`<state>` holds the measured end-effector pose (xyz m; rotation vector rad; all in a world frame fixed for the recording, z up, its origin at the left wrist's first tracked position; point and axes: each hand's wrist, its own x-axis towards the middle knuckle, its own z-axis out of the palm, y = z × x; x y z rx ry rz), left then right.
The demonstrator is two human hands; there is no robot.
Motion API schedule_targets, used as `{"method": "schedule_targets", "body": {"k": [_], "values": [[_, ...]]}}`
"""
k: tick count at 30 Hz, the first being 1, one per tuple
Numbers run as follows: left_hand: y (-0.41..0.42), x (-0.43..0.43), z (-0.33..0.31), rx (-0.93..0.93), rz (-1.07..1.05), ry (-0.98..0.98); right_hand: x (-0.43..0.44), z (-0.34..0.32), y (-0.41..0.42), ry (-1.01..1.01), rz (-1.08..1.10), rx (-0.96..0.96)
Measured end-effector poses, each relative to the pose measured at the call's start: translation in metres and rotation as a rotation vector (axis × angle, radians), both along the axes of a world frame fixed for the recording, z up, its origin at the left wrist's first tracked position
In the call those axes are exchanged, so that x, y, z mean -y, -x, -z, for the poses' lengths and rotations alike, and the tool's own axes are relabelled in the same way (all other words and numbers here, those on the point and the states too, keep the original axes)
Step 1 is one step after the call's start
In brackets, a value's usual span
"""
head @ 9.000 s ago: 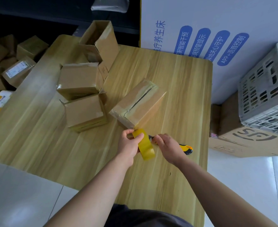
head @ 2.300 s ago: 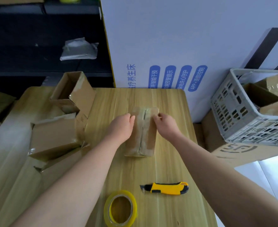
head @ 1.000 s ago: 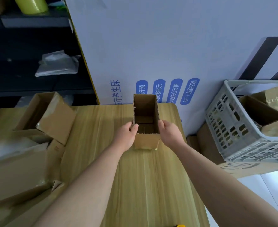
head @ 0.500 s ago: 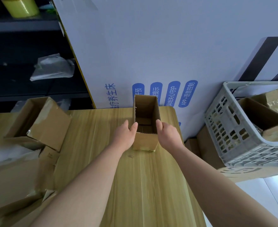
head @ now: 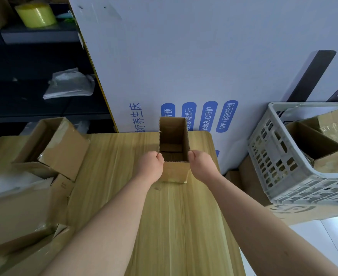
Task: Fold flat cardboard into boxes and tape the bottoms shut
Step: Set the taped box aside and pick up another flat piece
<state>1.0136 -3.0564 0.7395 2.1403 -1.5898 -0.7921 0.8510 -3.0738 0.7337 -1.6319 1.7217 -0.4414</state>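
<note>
A small brown cardboard box point(head: 175, 172) stands with its open top up at the far middle of the wooden table point(head: 174, 226). Folded flaps show at its bottom inside. My left hand point(head: 151, 167) grips the box's left wall near the near corner, fingers curled against it. My right hand point(head: 201, 166) grips the right wall the same way. The tape roll and the knife are out of view.
Several made-up cardboard boxes point(head: 62, 148) are piled on the table's left side. A grey plastic crate point(head: 287, 176) holding more boxes sits at the right on a large carton. A big white printed panel point(head: 184, 66) stands right behind the table. Dark shelves are at the far left.
Since one second ago the box, held by both hands, has stayed upright and shifted slightly farther back on the table. My head has tilted up a little.
</note>
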Motion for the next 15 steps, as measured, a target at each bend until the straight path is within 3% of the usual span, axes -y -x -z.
{"method": "schedule_targets", "body": {"k": [10,15], "values": [[-0.070,-0.020,-0.005,0.108,-0.099,-0.015,-0.016,-0.005,-0.072,-0.083,-0.126,0.030],[-0.115,-0.037,-0.014,0.136,-0.112,-0.008,-0.020,-0.003,-0.116,-0.084,-0.083,-0.008]]}}
